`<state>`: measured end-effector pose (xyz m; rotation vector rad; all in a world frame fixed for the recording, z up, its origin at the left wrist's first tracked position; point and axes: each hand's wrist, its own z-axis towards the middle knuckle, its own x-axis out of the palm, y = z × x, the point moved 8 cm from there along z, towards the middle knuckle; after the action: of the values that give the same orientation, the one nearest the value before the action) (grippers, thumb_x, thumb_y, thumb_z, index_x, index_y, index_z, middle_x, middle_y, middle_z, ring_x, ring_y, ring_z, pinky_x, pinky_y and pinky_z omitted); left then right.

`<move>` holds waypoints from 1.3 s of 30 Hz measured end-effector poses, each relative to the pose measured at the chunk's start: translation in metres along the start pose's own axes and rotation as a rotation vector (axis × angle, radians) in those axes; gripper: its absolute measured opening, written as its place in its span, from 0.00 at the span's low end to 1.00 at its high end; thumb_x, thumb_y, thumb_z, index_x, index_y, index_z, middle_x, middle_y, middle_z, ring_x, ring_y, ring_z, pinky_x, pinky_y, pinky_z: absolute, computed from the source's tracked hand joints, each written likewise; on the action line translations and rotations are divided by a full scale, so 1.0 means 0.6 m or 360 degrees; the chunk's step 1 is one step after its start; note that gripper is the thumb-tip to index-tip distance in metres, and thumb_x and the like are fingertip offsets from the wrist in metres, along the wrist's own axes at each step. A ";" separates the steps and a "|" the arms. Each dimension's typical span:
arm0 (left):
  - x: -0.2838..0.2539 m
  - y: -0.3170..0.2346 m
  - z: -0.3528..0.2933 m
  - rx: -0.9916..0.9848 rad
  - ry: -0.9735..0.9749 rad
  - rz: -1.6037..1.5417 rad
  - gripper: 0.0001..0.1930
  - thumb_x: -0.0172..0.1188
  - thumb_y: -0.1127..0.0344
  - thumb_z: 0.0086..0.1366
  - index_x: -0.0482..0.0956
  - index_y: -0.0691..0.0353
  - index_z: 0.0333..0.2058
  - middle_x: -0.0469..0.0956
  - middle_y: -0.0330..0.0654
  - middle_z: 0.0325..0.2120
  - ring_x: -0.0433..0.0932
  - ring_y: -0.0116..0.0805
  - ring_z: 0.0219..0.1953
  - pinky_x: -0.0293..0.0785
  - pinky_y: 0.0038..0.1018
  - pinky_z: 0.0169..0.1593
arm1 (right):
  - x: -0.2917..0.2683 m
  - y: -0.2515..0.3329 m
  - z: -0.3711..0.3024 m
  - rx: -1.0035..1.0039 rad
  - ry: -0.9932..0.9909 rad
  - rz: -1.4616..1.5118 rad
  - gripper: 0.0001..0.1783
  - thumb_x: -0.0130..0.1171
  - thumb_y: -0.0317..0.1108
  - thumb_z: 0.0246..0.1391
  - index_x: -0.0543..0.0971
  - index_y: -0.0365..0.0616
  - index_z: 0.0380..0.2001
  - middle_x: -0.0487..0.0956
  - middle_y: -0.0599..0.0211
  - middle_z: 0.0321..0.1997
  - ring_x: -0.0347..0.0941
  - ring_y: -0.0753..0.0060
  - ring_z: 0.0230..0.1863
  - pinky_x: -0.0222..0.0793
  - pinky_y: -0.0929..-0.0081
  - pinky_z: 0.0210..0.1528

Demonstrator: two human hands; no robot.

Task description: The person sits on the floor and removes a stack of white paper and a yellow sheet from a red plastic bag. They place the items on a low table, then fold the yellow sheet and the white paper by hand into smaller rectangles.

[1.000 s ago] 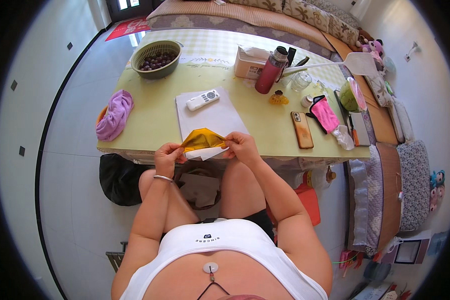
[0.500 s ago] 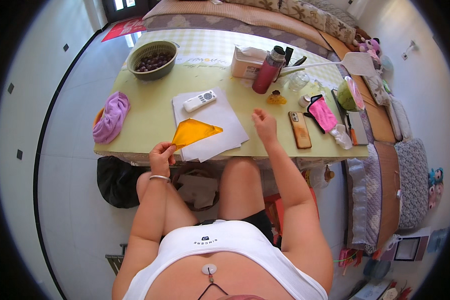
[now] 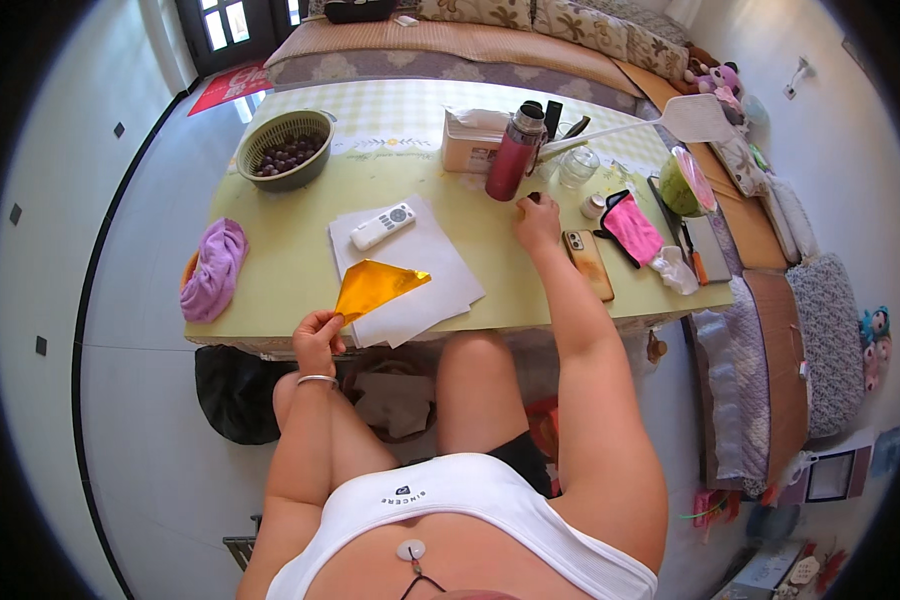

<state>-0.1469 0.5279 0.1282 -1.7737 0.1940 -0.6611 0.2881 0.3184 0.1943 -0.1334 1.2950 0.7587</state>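
My left hand [image 3: 318, 338] pinches the corner of a shiny gold foil sheet [image 3: 372, 288], folded to a pointed shape, over white paper sheets [image 3: 440, 300]. My right hand [image 3: 537, 222] is at the small yellow object with a dark top, just beside the red thermos flask [image 3: 515, 152]. Its fingers are closed around that object and hide nearly all of it; only a dark bit shows at the fingertips. A white remote control [image 3: 382, 227] lies on the paper. To the right of my right hand lies a phone in a brownish case [image 3: 588, 265].
A colander of grapes [image 3: 286, 150] and a purple cloth [image 3: 216, 270] are on the left. At the right are a pink cloth [image 3: 632, 228], an orange-handled knife [image 3: 694, 262], half a watermelon [image 3: 684, 185], a glass jar [image 3: 578, 168] and a white fly swatter [image 3: 695, 120].
My right hand has gone forward from above the bare tabletop to the small yellow object and closed on it. The left hand still holds the gold foil. The whole view has shifted slightly.
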 end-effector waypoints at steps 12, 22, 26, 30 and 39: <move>-0.004 0.007 0.002 -0.0024 -0.0035 0.0059 0.03 0.63 0.74 0.58 0.80 0.63 0.32 0.77 0.36 0.20 0.67 0.22 0.11 0.62 0.17 0.14 | 0.001 0.144 -0.081 -0.0649 -0.0190 0.0641 0.24 0.61 0.26 0.42 0.69 0.40 0.46 0.71 0.53 0.49 0.66 0.49 0.55 0.63 0.61 0.59; -0.003 0.010 0.004 -0.0029 -0.0047 -0.0005 0.04 0.63 0.75 0.58 0.80 0.65 0.33 0.78 0.38 0.21 0.69 0.23 0.11 0.64 0.17 0.15 | 0.035 0.181 -0.046 -0.0352 -0.0190 0.0946 0.20 0.64 0.28 0.43 0.70 0.40 0.41 0.73 0.52 0.44 0.70 0.48 0.47 0.68 0.61 0.51; 0.001 0.002 -0.003 -0.0083 -0.0048 -0.0049 0.03 0.63 0.75 0.58 0.80 0.65 0.32 0.78 0.37 0.21 0.69 0.22 0.11 0.63 0.17 0.15 | 0.038 0.247 -0.016 -0.0399 -0.0246 0.0982 0.19 0.67 0.30 0.43 0.71 0.39 0.38 0.74 0.52 0.41 0.71 0.50 0.46 0.68 0.61 0.50; 0.000 -0.001 -0.004 -0.0107 -0.0054 -0.0058 0.03 0.64 0.75 0.58 0.80 0.65 0.31 0.78 0.37 0.20 0.69 0.22 0.11 0.63 0.16 0.14 | 0.056 0.323 0.026 -0.0482 -0.0228 0.0940 0.19 0.68 0.32 0.43 0.73 0.39 0.38 0.76 0.52 0.41 0.72 0.50 0.46 0.68 0.62 0.50; 0.004 -0.007 -0.004 -0.0143 -0.0030 -0.0044 0.04 0.65 0.74 0.57 0.80 0.66 0.32 0.77 0.37 0.18 0.69 0.23 0.11 0.61 0.18 0.14 | 0.145 0.436 0.048 -0.0664 0.0330 0.1032 0.24 0.66 0.38 0.48 0.78 0.43 0.49 0.78 0.55 0.53 0.74 0.54 0.53 0.68 0.69 0.57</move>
<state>-0.1469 0.5262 0.1332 -1.8710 0.1893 -0.6643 0.1678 0.5678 0.2076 -0.1288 1.3701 1.6045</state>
